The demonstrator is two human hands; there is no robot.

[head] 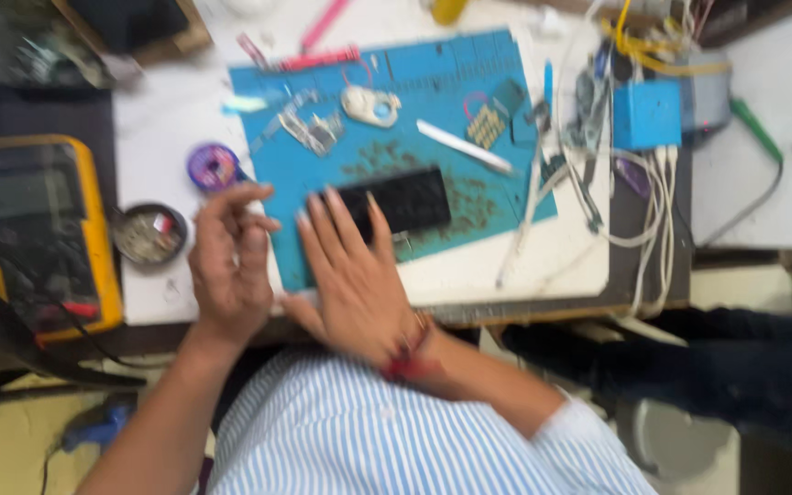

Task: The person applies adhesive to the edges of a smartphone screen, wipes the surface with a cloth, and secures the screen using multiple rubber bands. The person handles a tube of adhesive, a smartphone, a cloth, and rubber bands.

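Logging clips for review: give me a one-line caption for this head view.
Right hand lies flat by a black slab on the blue mat; left hand hovers near a purple spool.

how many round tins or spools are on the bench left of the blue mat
2: a purple round spool at the blue mat's left edge, above the left hand, and a dark round tin beside the yellow meter. The blur may hide others.

phone (394, 199) on mat (469, 73), small round tin (148, 233) well left
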